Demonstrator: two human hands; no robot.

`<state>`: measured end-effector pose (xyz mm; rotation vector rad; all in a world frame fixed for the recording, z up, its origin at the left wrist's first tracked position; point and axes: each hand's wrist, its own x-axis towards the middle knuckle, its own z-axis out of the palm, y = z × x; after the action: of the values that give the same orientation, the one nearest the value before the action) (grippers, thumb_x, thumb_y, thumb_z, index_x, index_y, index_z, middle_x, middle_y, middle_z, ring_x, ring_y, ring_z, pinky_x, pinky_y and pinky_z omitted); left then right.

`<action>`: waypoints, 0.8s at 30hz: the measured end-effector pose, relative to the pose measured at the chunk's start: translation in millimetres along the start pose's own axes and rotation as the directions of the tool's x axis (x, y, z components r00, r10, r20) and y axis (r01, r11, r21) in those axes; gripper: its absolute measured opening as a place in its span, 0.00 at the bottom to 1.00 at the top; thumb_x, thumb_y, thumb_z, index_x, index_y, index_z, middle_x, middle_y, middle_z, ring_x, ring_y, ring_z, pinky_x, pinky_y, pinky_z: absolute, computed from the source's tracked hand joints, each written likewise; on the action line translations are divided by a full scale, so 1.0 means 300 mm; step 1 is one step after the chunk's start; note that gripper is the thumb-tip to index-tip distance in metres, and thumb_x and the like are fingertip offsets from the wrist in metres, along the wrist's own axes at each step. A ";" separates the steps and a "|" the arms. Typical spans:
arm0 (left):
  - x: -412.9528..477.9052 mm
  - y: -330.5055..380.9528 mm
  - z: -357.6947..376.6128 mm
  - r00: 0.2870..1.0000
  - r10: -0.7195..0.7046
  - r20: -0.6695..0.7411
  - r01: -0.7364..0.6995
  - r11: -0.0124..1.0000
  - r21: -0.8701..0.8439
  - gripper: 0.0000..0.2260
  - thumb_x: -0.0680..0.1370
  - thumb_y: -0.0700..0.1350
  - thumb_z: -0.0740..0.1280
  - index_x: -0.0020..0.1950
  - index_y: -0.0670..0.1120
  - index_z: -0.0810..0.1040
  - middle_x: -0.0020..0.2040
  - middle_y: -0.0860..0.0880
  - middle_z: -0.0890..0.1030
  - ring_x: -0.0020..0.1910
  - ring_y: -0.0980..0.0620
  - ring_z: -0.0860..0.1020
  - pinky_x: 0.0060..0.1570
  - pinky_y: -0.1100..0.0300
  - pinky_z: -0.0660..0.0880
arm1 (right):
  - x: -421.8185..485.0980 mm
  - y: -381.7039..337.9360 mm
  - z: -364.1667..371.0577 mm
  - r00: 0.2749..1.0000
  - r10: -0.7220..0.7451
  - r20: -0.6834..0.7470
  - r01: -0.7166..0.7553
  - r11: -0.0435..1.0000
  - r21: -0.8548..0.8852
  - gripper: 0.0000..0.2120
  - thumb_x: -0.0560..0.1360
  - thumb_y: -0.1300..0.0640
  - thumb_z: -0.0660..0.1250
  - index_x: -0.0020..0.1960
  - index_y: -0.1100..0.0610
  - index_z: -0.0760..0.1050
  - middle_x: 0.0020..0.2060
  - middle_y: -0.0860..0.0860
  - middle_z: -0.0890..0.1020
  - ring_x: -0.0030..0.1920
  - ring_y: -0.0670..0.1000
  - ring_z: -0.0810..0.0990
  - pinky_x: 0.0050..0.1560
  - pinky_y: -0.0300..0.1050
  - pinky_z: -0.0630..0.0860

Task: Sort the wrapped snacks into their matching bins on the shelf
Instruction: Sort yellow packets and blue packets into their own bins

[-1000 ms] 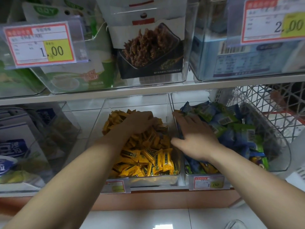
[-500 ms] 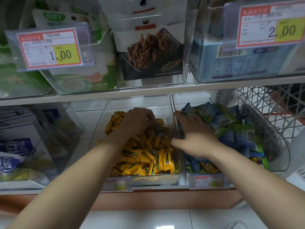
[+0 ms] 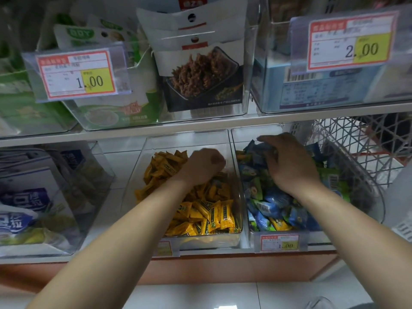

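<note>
Left hand: the left hand (image 3: pixel 201 168) is down in the middle bin (image 3: pixel 187 141), on top of the yellow snacks (image 3: pixel 214 210).
Left grip: its fingers are curled under, tucked into the pile. I cannot tell if there is a snack inside them.
Right hand: the right hand (image 3: pixel 289 163) is in the right bin (image 3: pixel 249 134), at the back of the pile.
Right grip: its fingers (image 3: pixel 267 140) bend down over the blue and green snacks (image 3: pixel 274 204), and the thumb closes in on a blue pack from below.
Yellow snacks: they fill the clear middle bin, heaped up from the front wall to the back.
Blue and green snacks: they are heaped in the clear bin just beside the yellow one. A few yellow packs lie among them near the front.
Small price tag: a small price tag (image 3: pixel 279 242) sits on the front of the right bin.
Left side: a clear bin (image 3: pixel 95 197) holds blue and white bags.
Right side: a white basket (image 3: pixel 361 139) with open holes stands next to the right bin.
Shelf above: a white shelf board (image 3: pixel 111 132) holds more clear bins. One has a dark pack (image 3: pixel 204 79) with brown food pictured on it.
Big tags: one price tag (image 3: pixel 77 74) reads 1.00 and the other tag (image 3: pixel 350 39) reads 2.00.
</note>
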<state>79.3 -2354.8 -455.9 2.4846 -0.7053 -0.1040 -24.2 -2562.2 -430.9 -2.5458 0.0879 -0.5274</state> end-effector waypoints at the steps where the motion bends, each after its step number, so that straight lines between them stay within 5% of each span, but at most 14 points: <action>1: 0.016 -0.021 0.027 0.995 -0.035 0.091 0.025 0.994 0.103 0.10 0.80 0.50 0.65 0.57 0.47 0.81 0.55 0.48 0.82 0.53 0.50 0.79 0.52 0.57 0.74 | 0.001 0.017 0.001 0.998 0.033 0.058 -0.029 0.997 -0.066 0.18 0.82 0.55 0.58 0.71 0.50 0.73 0.62 0.56 0.74 0.61 0.59 0.75 0.58 0.48 0.71; 5: 0.063 -0.064 0.082 0.949 -0.135 0.285 0.024 0.932 0.363 0.15 0.79 0.54 0.66 0.62 0.48 0.79 0.55 0.47 0.81 0.49 0.49 0.77 0.43 0.59 0.70 | -0.008 0.034 0.027 0.975 0.104 0.195 -0.049 0.963 -0.265 0.22 0.81 0.43 0.55 0.74 0.45 0.68 0.70 0.54 0.69 0.69 0.58 0.68 0.66 0.51 0.67; 12: 0.080 -0.066 0.067 0.899 -0.150 0.411 -0.014 0.929 0.370 0.18 0.77 0.54 0.68 0.63 0.46 0.79 0.55 0.47 0.81 0.55 0.47 0.79 0.51 0.54 0.75 | -0.013 0.041 0.013 0.964 0.118 0.239 -0.047 0.957 -0.286 0.24 0.81 0.42 0.55 0.76 0.41 0.63 0.76 0.48 0.64 0.75 0.58 0.61 0.72 0.56 0.63; 17: 0.067 -0.051 0.047 0.876 -0.158 0.455 -0.007 0.941 0.339 0.13 0.78 0.53 0.68 0.57 0.46 0.82 0.43 0.53 0.78 0.45 0.52 0.76 0.42 0.60 0.69 | -0.019 0.034 -0.008 0.961 0.124 0.246 -0.045 0.952 -0.303 0.24 0.80 0.43 0.56 0.75 0.42 0.65 0.74 0.47 0.67 0.75 0.59 0.60 0.75 0.58 0.59; 20: 0.056 -0.045 0.039 0.878 -0.155 0.452 0.002 0.947 0.320 0.13 0.79 0.52 0.67 0.59 0.46 0.80 0.50 0.50 0.80 0.46 0.53 0.77 0.40 0.62 0.69 | -0.025 0.034 -0.013 0.960 0.131 0.248 -0.053 0.954 -0.297 0.24 0.80 0.42 0.57 0.75 0.43 0.64 0.74 0.47 0.66 0.76 0.59 0.59 0.75 0.58 0.58; 24: 0.037 -0.039 0.036 0.901 -0.106 0.421 -0.021 0.958 0.287 0.17 0.78 0.51 0.67 0.65 0.46 0.78 0.58 0.48 0.79 0.57 0.47 0.77 0.52 0.55 0.72 | -0.034 0.034 -0.020 0.957 0.152 0.248 -0.077 0.955 -0.288 0.25 0.79 0.42 0.58 0.76 0.42 0.63 0.75 0.47 0.65 0.77 0.60 0.55 0.74 0.59 0.59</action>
<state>92.1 -2357.4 -470.6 2.7871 -0.8982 -0.6322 -35.5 -2572.2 -435.0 -2.8366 0.2248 -0.1269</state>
